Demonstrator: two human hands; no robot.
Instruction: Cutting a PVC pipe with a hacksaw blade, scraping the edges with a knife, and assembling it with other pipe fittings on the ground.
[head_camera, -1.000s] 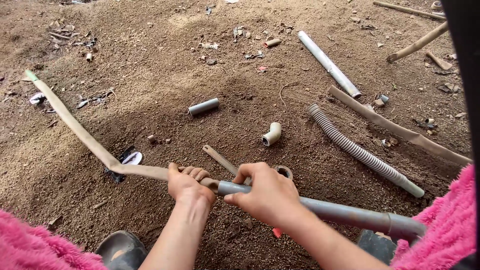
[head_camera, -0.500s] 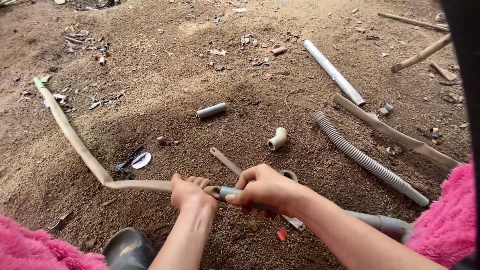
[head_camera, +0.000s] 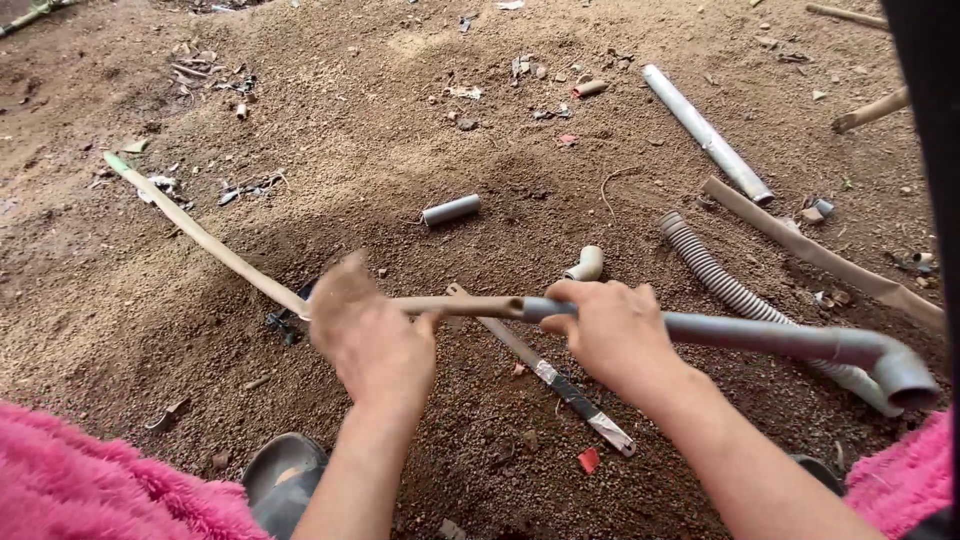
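Observation:
My left hand (head_camera: 368, 335) grips a long, dirty tan pipe (head_camera: 215, 245) that bends and runs off to the upper left over the soil. My right hand (head_camera: 615, 330) is closed around a grey plastic pipe (head_camera: 760, 338) with an elbow fitting (head_camera: 900, 370) at its right end. The two pipes meet end to end between my hands, the tan end at the mouth of the grey one (head_camera: 520, 305). Both are held a little above the ground. A flat knife-like blade (head_camera: 555, 380) lies in the dirt under my hands.
On the soil lie a short grey pipe piece (head_camera: 450, 210), a small pale elbow fitting (head_camera: 588, 265), a grey corrugated hose (head_camera: 720, 280), a long pale pipe (head_camera: 705, 130) and a tan pipe (head_camera: 820, 255). Pink fleece-covered knees (head_camera: 90, 480) frame the bottom corners.
Both hands have lifted the pipes off the ground and risen in view. The left hand has shifted along the tan pipe, and the blade beneath the hands is now uncovered.

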